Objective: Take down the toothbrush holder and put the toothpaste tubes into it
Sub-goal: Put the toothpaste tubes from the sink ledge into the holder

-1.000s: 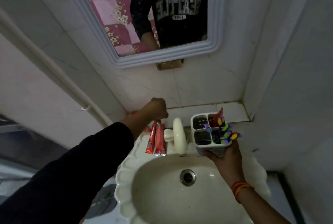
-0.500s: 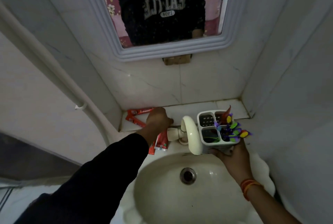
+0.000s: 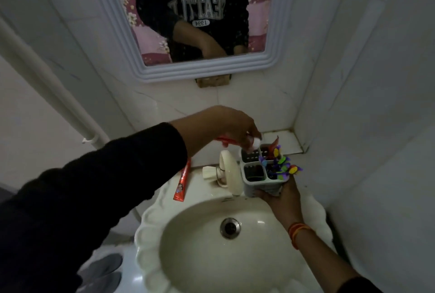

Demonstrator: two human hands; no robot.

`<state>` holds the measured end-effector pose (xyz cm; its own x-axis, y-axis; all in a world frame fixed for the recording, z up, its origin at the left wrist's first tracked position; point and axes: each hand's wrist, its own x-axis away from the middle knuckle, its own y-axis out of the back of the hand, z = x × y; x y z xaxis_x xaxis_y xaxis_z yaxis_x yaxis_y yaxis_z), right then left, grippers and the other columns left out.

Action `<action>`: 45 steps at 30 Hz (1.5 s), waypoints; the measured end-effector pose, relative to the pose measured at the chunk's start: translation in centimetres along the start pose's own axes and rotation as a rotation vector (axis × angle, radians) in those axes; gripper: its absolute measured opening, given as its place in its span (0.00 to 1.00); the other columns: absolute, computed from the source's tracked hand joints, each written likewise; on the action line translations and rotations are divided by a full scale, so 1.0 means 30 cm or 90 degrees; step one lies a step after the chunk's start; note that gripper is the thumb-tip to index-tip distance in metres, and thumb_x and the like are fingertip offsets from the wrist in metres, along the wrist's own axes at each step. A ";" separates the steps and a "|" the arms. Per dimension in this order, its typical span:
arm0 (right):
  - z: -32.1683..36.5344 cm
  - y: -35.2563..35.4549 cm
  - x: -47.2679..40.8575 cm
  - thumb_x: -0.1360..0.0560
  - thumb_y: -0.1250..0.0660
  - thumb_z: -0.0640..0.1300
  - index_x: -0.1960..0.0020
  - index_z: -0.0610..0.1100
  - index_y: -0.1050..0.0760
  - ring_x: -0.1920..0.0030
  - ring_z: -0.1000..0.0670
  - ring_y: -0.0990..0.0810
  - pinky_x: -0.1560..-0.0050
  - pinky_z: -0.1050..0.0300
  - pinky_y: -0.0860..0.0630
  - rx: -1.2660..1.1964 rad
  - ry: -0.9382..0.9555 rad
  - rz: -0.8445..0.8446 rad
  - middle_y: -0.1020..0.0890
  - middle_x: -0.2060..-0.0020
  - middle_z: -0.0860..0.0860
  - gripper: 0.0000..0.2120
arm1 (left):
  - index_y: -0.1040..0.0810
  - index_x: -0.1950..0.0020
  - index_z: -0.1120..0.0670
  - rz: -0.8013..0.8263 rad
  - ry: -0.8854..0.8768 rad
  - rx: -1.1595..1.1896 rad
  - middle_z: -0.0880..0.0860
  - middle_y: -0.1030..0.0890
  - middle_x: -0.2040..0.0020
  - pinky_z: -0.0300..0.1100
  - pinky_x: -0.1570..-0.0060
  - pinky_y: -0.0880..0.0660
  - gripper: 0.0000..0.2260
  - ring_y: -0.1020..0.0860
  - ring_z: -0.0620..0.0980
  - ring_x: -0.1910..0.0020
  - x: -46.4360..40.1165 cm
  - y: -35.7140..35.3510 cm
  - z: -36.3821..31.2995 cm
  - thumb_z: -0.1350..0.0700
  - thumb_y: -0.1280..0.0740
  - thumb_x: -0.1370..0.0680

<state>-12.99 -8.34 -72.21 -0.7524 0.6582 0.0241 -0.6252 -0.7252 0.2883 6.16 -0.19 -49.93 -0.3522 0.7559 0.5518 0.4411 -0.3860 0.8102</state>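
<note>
Now left hand [image 3: 226,125] lowers toothpaste tube [image 3: 326,142] into holder [image 3: 261,175].

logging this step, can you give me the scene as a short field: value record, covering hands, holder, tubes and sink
left hand: holds a red toothpaste tube, white cap end at the holder's back left slot
right hand: grips the toothbrush holder from below, over the sink rim
holder contents: colourful toothbrushes in the right slots
spare tube: lies on the sink rim, left of the tap
tube in holder: not yet
</note>
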 end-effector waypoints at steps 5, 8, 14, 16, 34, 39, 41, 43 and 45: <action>0.000 -0.007 0.001 0.41 0.15 0.37 0.31 0.43 0.32 0.37 0.49 0.21 0.37 0.57 0.23 -0.011 0.009 -0.009 0.20 0.37 0.47 0.43 | 0.19 0.39 0.57 0.095 0.068 -0.305 0.53 0.13 0.51 0.40 0.64 0.24 0.26 0.15 0.52 0.52 -0.059 -0.007 -0.177 0.46 0.20 0.33; -0.011 -0.007 0.001 0.41 0.15 0.37 0.30 0.41 0.32 0.37 0.48 0.21 0.41 0.62 0.25 -0.009 0.011 -0.008 0.21 0.37 0.45 0.44 | 0.22 0.39 0.56 0.073 0.057 -0.314 0.53 0.15 0.48 0.44 0.55 0.24 0.31 0.17 0.54 0.48 -0.093 -0.030 -0.216 0.44 0.19 0.36; -0.022 -0.006 -0.006 0.40 0.16 0.34 0.31 0.44 0.31 0.39 0.51 0.23 0.49 0.80 0.29 -0.001 0.023 -0.013 0.22 0.39 0.48 0.42 | 0.23 0.56 0.56 0.031 0.068 -0.189 0.50 0.21 0.63 0.46 0.47 0.20 0.20 0.19 0.52 0.56 -0.064 0.001 -0.195 0.45 0.19 0.35; -0.023 -0.008 -0.008 0.40 0.16 0.35 0.32 0.44 0.31 0.39 0.52 0.22 0.49 0.80 0.29 0.000 0.022 -0.011 0.22 0.40 0.49 0.41 | 0.24 0.65 0.54 -0.002 0.057 -0.189 0.48 0.19 0.67 0.42 0.51 0.21 0.15 0.19 0.48 0.62 -0.059 -0.002 -0.183 0.50 0.20 0.32; -0.045 -0.005 -0.023 0.42 0.14 0.46 0.33 0.44 0.29 0.39 0.50 0.20 0.44 0.63 0.24 0.019 0.018 0.003 0.19 0.40 0.49 0.42 | 0.23 0.50 0.62 -0.133 0.307 0.127 0.56 0.15 0.55 0.38 0.57 0.23 0.08 0.15 0.55 0.56 0.032 -0.230 0.235 0.57 0.34 0.21; -0.064 -0.005 -0.025 0.42 0.14 0.46 0.32 0.45 0.30 0.38 0.48 0.20 0.39 0.52 0.22 0.019 0.004 0.001 0.19 0.39 0.48 0.43 | 0.22 0.39 0.63 -0.150 0.358 0.059 0.61 0.19 0.40 0.44 0.43 0.24 0.14 0.20 0.58 0.40 0.013 -0.425 0.326 0.58 0.34 0.21; -0.067 -0.004 -0.025 0.42 0.14 0.47 0.32 0.46 0.30 0.37 0.49 0.20 0.39 0.54 0.22 0.021 0.003 0.004 0.19 0.38 0.49 0.43 | 0.23 0.38 0.63 -0.199 0.379 0.086 0.62 0.20 0.38 0.47 0.40 0.25 0.13 0.21 0.59 0.38 0.003 -0.476 0.343 0.61 0.34 0.22; -0.064 -0.005 -0.025 0.42 0.15 0.47 0.32 0.46 0.30 0.37 0.50 0.20 0.40 0.56 0.23 0.021 0.005 0.006 0.19 0.38 0.49 0.43 | 0.23 0.39 0.63 -0.258 0.395 0.108 0.62 0.21 0.38 0.48 0.40 0.25 0.12 0.22 0.61 0.38 -0.006 -0.512 0.355 0.62 0.36 0.21; -0.065 -0.004 -0.023 0.42 0.14 0.47 0.32 0.46 0.30 0.37 0.50 0.20 0.40 0.57 0.23 0.019 0.005 0.006 0.19 0.38 0.49 0.43 | 0.22 0.41 0.63 -0.277 0.403 0.131 0.63 0.21 0.39 0.48 0.44 0.24 0.11 0.21 0.62 0.40 -0.013 -0.540 0.359 0.62 0.35 0.22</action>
<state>-12.79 -9.11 -74.13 -0.7602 0.6494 0.0197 -0.6113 -0.7252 0.3168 8.03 11.45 -65.42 -0.9028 0.3487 0.2516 0.2782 0.0273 0.9601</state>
